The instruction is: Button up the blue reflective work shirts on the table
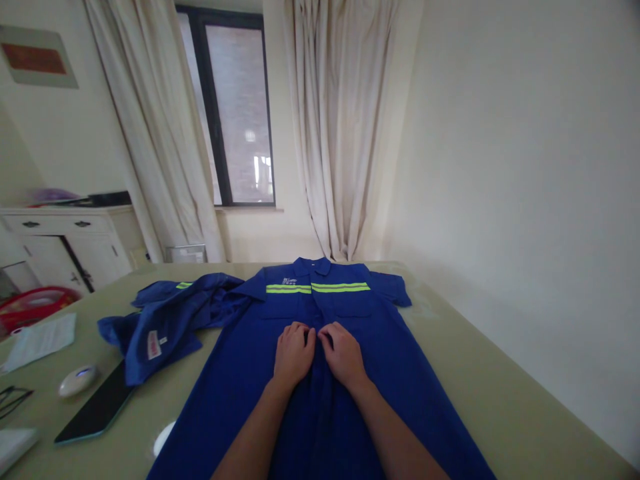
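A blue short-sleeved work shirt (415, 393) lies spread face up, its collar at the far end and a yellow-green reflective stripe across the chest. My left hand (294, 355) is closed at the left side of the front opening, fingers curled down on the cloth. Close beside it, my right hand (343, 353) pinches the other side of the opening, thumb toward the left hand. Any button between the fingertips is hidden. To the left, a second blue garment (183, 320) lies crumpled, with a white label showing and its edge near the shirt's left sleeve.
The greenish table (505, 393) meets a plain wall on the right. On its left side are a dark tablet or phone (97, 407), a white mouse-like object (78, 381), papers (43, 341), glasses (14, 400) and a red basket (37, 307). Curtains and a window stand behind.
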Action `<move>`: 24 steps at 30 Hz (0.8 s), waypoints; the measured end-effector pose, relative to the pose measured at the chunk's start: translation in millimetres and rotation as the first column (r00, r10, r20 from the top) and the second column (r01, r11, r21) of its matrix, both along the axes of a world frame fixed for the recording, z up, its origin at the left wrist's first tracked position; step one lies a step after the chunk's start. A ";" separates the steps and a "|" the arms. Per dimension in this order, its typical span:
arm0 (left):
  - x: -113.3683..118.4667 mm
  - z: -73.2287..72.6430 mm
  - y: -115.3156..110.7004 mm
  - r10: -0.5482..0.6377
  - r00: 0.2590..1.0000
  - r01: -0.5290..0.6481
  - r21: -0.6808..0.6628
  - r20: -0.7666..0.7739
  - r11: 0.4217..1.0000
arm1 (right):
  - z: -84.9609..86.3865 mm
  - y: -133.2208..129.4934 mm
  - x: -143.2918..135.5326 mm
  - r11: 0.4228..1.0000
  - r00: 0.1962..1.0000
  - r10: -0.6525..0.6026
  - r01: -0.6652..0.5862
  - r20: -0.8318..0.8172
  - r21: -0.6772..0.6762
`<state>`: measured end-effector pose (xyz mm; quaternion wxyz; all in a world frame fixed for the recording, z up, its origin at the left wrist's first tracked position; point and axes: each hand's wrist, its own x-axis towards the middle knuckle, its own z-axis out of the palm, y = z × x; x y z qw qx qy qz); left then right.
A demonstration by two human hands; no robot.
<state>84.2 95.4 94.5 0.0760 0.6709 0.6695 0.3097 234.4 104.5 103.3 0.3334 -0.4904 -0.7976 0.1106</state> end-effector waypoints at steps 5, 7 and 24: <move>-5.3 2.7 2.4 -0.029 0.994 0.033 -0.040 0.102 0.999 | -0.5 0.0 -1.7 0.999 0.998 0.034 -0.034 -0.045 0.006; -6.9 3.8 1.8 -0.038 0.990 0.045 -0.049 0.136 0.998 | -1.2 0.7 -1.3 0.999 0.998 0.039 -0.040 -0.052 -0.021; -0.8 1.9 -6.2 -0.168 0.985 0.170 -0.057 0.045 0.984 | 0.3 4.5 3.1 0.971 0.992 -0.106 0.090 -0.063 -0.221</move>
